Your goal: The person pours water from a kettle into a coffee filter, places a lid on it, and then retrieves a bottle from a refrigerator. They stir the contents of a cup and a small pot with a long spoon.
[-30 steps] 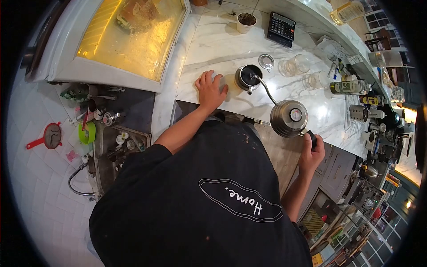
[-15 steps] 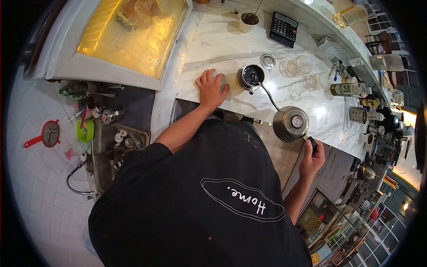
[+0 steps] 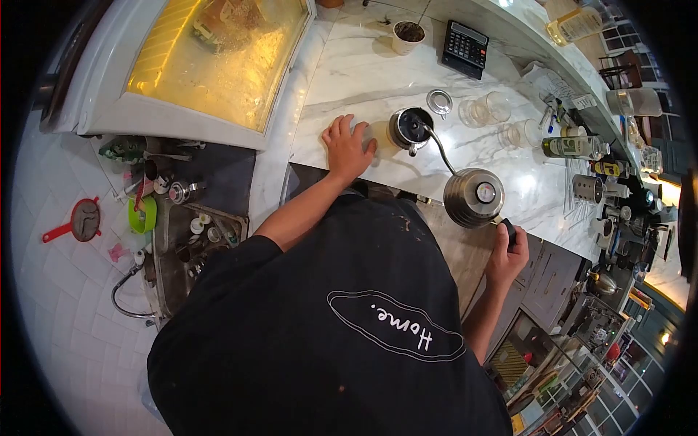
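Note:
My right hand is wrapped round the black handle of a steel gooseneck kettle, which has a small dial on its lid. The kettle's thin curved spout reaches over a metal coffee dripper, and the spout tip sits just above its dark contents. A small metal lid lies on the marble counter beside the dripper. Left of the dripper, my left hand rests with fingers spread on the counter, holding nothing.
Clear glasses stand behind the kettle, with a calculator and a potted plant farther back. Bottles line the right side. On the left are a lit display case and a sink holding dishes.
The kettle body has shifted slightly left and away from me, its spout still over the dripper. My left hand stays in place on the counter.

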{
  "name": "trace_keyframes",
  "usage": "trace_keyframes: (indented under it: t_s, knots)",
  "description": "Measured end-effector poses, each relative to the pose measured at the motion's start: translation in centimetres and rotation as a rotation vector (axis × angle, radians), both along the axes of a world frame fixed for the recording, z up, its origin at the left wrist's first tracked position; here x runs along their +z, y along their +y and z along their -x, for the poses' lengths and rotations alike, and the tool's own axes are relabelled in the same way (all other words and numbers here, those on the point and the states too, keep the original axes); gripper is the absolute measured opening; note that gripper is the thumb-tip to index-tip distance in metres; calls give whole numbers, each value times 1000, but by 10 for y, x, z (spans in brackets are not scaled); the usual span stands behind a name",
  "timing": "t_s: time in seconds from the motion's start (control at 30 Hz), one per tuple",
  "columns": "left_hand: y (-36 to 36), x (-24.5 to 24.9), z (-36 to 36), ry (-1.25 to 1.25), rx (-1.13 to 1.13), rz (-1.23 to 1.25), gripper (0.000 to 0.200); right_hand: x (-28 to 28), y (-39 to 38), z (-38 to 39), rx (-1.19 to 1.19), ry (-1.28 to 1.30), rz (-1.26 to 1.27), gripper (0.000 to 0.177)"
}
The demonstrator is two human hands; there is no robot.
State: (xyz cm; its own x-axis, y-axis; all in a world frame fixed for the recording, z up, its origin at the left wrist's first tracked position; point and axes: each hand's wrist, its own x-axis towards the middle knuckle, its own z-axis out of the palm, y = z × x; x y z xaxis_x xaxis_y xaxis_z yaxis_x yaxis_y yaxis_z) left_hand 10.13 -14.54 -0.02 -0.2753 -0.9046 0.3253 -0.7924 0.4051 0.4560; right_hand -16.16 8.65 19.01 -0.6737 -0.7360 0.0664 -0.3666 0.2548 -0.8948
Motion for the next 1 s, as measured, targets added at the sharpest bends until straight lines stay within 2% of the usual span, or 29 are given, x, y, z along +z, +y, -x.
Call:
trace_keyframes:
  t_s: [0.63, 0.73, 1.0]
  knots:
    - [0, 0, 0, -5, -16, -28, 44, 2, -2, -7, -8, -44, -14, 12]
    - [0, 1, 0, -13, -12, -36, 44, 1, 2, -1, -6, -18, -11, 17]
    - [0, 0, 2, -12, -8, -15, 44, 11, 3, -2, 30, 19, -38, 14]
